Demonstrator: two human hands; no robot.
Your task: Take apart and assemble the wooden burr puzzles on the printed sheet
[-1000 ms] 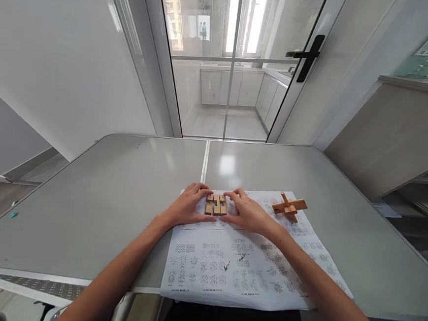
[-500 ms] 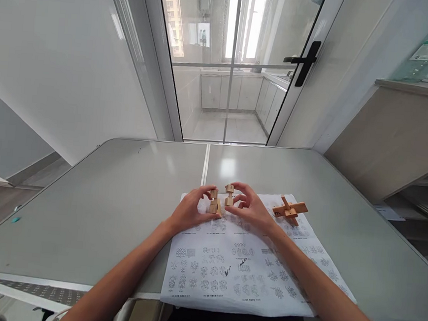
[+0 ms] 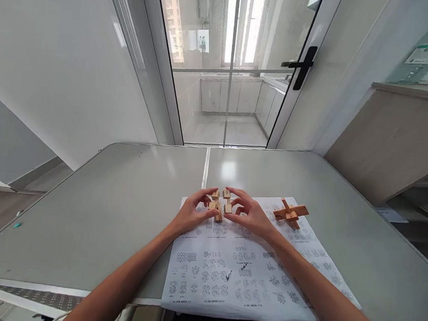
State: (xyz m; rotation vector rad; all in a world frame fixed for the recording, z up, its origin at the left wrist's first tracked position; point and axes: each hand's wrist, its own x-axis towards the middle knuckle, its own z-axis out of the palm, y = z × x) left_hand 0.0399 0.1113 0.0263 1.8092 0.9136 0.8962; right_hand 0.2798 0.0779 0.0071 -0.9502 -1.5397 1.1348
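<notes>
My left hand is closed, thumb and fingers pinching a notched wooden puzzle piece with two blocky ends. Another light wooden stick stands close against that piece; whether it is joined to it I cannot tell. Between the thumb and fingers of my right hand is a second notched wooden puzzle piece, held nearly upright. A narrow gap separates the two held pieces. Both hands are over the top part of a printed instruction sheet covered in small diagrams.
On the sheet's upper right lies a crossed wooden puzzle assembly in darker wood. The sheet rests on a grey table with a seam down its middle. A glass door stands behind the table, a wooden shelf unit at the right.
Both hands have brought the two wooden pieces closer together. The left-hand piece is now tilted more, and the stick beside it shows more. The view has shifted slightly.
</notes>
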